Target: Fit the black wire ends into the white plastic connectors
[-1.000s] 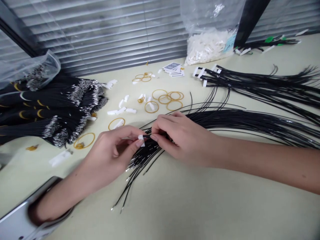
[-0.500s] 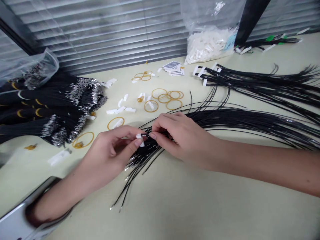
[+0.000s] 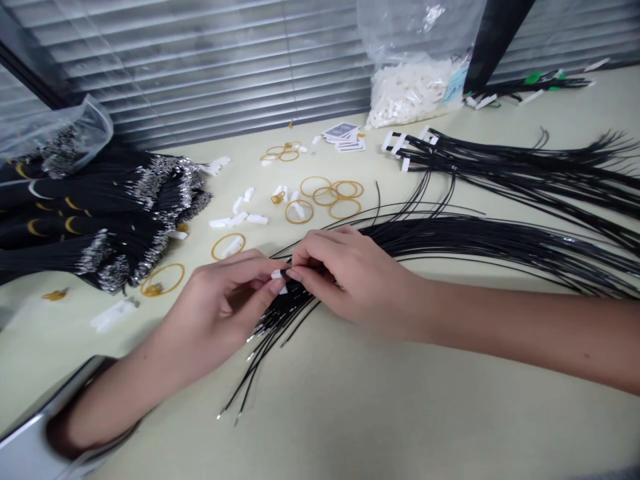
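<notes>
Your left hand [image 3: 220, 300]: pinching a white plastic connector [image 3: 277, 274]. Your right hand [image 3: 350, 280]: gripping black wire ends [image 3: 295, 283]. Far right: wire bunch [image 3: 500, 163], connectors fitted. Centre: loose wire bunch [image 3: 475, 240], none fitted.

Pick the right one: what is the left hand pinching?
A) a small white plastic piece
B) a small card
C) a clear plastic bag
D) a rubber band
A: the left hand holds the small white plastic piece between its fingertips, up against the black wires.
</notes>
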Available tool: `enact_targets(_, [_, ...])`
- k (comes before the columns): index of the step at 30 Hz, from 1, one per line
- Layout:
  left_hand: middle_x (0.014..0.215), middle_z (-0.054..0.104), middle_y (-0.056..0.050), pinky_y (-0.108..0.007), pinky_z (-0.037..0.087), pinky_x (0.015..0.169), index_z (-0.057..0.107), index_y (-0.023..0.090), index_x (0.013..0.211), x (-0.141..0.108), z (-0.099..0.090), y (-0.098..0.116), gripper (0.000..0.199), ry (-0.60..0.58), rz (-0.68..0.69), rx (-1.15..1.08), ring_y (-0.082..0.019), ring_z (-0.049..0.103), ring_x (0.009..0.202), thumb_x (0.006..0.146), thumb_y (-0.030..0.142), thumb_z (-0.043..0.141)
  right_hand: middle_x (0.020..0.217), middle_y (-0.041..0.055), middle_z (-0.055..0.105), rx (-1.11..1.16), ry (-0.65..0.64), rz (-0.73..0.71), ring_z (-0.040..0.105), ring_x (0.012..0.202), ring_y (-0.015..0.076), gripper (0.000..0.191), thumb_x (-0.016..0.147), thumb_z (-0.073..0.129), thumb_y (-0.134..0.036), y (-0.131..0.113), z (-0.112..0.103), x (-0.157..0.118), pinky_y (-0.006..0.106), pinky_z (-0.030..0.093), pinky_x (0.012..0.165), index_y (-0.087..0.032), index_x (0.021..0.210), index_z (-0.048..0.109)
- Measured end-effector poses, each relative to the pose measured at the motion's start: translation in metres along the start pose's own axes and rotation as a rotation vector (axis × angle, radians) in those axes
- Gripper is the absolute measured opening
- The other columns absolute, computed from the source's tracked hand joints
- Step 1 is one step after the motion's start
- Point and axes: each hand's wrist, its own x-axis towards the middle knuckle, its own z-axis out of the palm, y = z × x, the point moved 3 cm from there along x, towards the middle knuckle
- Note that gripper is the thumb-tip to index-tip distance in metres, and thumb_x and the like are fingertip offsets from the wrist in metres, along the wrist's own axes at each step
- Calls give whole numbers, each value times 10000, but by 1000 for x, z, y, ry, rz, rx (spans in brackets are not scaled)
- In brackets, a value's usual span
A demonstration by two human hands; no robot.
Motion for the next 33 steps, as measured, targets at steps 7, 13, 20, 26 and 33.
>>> enact_targets(7, [813, 608, -4, -162, 423, 515, 653, 192, 965, 2, -3, 2, 187, -5, -49, 71, -98, 547, 681, 886, 253, 494, 864, 72, 586, -112, 19, -79, 513, 752, 146, 209, 942, 389, -213, 0, -5, 0, 301, 343, 721, -108, 842, 539])
enact_targets(13, [920, 653, -36, -173, 490, 638, 643, 177, 952, 1, -7, -3, 174, 102, -164, -68, -119, 600, 785, 860, 267, 526, 929, 78, 602, -302, 89, -385, 503, 804, 150, 203, 923, 418, -140, -19, -13, -12, 315, 330, 753, -120, 888, 616])
enact_targets(20, [846, 673, -36, -207, 465, 603, 640, 159, 959, -2, -9, -10, 208, 88, -260, -220, -127, 599, 725, 835, 300, 550, 814, 39, 524, -158, -137, -307, 442, 703, 120, 228, 930, 428, -192, -15, -1, -15, 284, 286, 692, -132, 784, 593])
enact_targets(26, [822, 635, -19, -235, 431, 607, 625, 182, 929, 0, -11, -16, 201, 22, -317, -296, -132, 557, 712, 831, 346, 566, 858, 64, 546, -54, -102, -137, 466, 759, 134, 178, 924, 418, -159, -11, -5, -12, 272, 326, 708, -112, 816, 551])
enact_targets(33, [813, 647, -6, -198, 425, 594, 639, 189, 875, 3, -11, -20, 108, 38, -284, -397, -101, 552, 690, 822, 271, 593, 834, 34, 574, -52, 83, -116, 500, 768, 117, 132, 873, 467, -106, -4, -7, -10, 262, 347, 715, -124, 901, 594])
